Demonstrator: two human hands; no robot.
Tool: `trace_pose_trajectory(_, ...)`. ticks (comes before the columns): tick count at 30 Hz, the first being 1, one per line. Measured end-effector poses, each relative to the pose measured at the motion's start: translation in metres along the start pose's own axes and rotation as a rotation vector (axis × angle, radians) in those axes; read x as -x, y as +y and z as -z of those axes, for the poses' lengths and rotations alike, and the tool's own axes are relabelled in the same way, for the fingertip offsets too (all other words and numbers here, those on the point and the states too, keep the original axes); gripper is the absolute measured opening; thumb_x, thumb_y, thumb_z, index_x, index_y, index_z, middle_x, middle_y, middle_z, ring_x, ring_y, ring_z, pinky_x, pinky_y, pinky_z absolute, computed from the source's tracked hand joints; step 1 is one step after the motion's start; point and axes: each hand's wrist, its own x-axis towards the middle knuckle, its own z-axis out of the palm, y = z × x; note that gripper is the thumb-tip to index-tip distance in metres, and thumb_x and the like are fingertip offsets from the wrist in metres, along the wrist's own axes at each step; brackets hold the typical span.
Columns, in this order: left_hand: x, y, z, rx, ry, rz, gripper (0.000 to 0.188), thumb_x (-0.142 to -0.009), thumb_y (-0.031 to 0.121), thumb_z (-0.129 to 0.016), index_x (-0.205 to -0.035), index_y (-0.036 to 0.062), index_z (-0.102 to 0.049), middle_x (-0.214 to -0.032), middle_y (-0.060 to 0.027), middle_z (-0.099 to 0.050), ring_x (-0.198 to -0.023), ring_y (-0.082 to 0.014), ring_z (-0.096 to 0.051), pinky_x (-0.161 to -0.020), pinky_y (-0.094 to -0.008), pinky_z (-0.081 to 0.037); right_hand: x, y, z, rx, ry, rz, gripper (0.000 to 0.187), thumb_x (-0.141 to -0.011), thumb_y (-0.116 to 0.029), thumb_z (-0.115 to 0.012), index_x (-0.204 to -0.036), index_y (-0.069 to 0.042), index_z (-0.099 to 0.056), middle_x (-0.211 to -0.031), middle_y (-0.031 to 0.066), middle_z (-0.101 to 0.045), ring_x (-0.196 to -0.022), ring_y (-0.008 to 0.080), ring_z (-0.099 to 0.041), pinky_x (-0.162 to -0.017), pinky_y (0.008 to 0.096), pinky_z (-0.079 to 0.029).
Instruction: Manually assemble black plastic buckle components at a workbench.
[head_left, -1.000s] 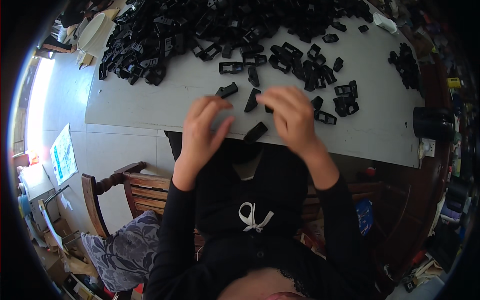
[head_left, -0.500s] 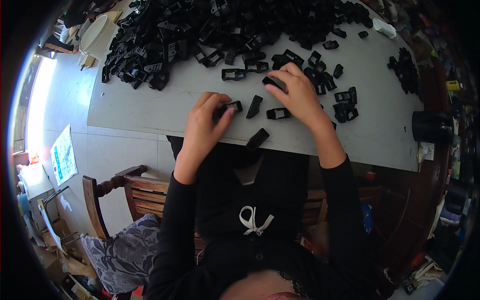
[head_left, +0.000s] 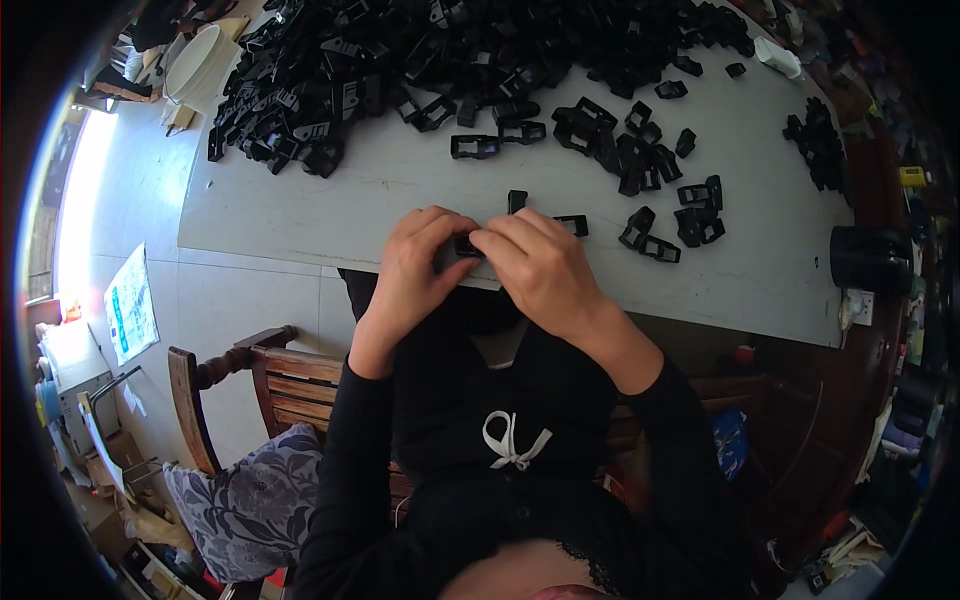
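Close to the near table edge, my left hand (head_left: 408,268) pinches a small black plastic part (head_left: 466,245) between thumb and fingers. My right hand (head_left: 540,262) meets it from the right, fingers closed at the part's right end; what lies under those fingertips is hidden. Just beyond my right hand one black piece (head_left: 517,201) stands out, and a frame-shaped black piece (head_left: 574,225) is partly covered by that hand. Farther off lie more black frame-shaped pieces (head_left: 474,147).
A large heap of black parts (head_left: 430,60) covers the far side of the grey table (head_left: 300,215). Loose parts (head_left: 660,250) lie to the right, with a small pile (head_left: 815,145) by the right edge. A black cylindrical container (head_left: 868,258) is beyond that edge. A wooden chair (head_left: 290,375) stands at left.
My right hand has come left and nearer, from above the table's middle to the part in my left hand. My left hand has shifted slightly nearer. The piece at the table edge is no longer visible.
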Motion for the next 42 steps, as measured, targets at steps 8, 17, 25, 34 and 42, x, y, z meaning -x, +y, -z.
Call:
trace_pose_trajectory(8,0.004,-0.002,0.0,0.05,0.018,-0.005,0.038,-0.064,0.001,-0.076,-0.1,0.0055,-0.065,-0.094,-0.0083,-0.064,-0.086,-0.0308,-0.057,-0.076,-0.0388,-0.046,0.027,-0.018,-0.014,0.281,-0.013,0.003,0.052,-0.08,-0.019,-0.073,-0.128,-0.002,-0.062,-0.134,0.0127,-0.06,-0.132,0.0253,-0.051,-0.111,0.049,-0.034)
trace_pose_trajectory(17,0.015,0.005,0.005,-0.007,-0.037,-0.046,0.037,-0.065,0.004,-0.077,-0.099,0.006,-0.065,-0.094,-0.0086,-0.064,-0.088,-0.0312,-0.058,-0.077,-0.0384,-0.047,0.056,-0.032,-0.024,0.264,-0.033,-0.076,0.058,-0.084,-0.03,-0.069,-0.133,-0.001,-0.057,-0.143,0.0139,-0.052,-0.137,0.0272,-0.044,-0.115,0.0494,-0.027)
trace_pose_trajectory(25,0.018,0.01,0.015,0.046,-0.231,-0.168,0.017,-0.074,0.018,-0.076,-0.085,0.0069,-0.068,-0.091,-0.0061,-0.066,-0.088,-0.027,-0.06,-0.079,-0.035,-0.044,0.006,0.056,0.028,0.004,0.422,-0.23,0.026,-0.091,-0.008,-0.057,-0.113,0.001,-0.067,-0.127,0.0189,-0.061,-0.118,0.0353,-0.058,-0.1,0.0435,-0.045)
trace_pose_trajectory(34,0.005,0.005,-0.009,0.064,-0.041,-0.111,0.006,-0.078,0.014,-0.072,-0.081,0.0101,-0.067,-0.078,-0.0019,-0.065,-0.071,-0.0224,-0.061,-0.067,-0.0331,-0.042,-0.075,0.185,0.019,0.177,0.153,-0.443,0.045,-0.096,-0.032,-0.057,-0.14,-0.022,-0.053,-0.148,0.0144,-0.044,-0.139,0.0414,-0.034,-0.111,0.0513,-0.034)
trace_pose_trajectory(42,0.006,0.009,-0.01,0.015,-0.06,-0.089,0.007,-0.075,0.011,-0.071,-0.081,0.0079,-0.067,-0.08,-0.0038,-0.067,-0.072,-0.0221,-0.062,-0.068,-0.032,-0.042,-0.108,0.201,0.018,0.367,-0.072,-0.632,0.051,-0.091,-0.049,-0.058,-0.138,-0.032,-0.054,-0.148,0.0083,-0.045,-0.142,0.0466,-0.023,-0.111,0.0626,-0.028)
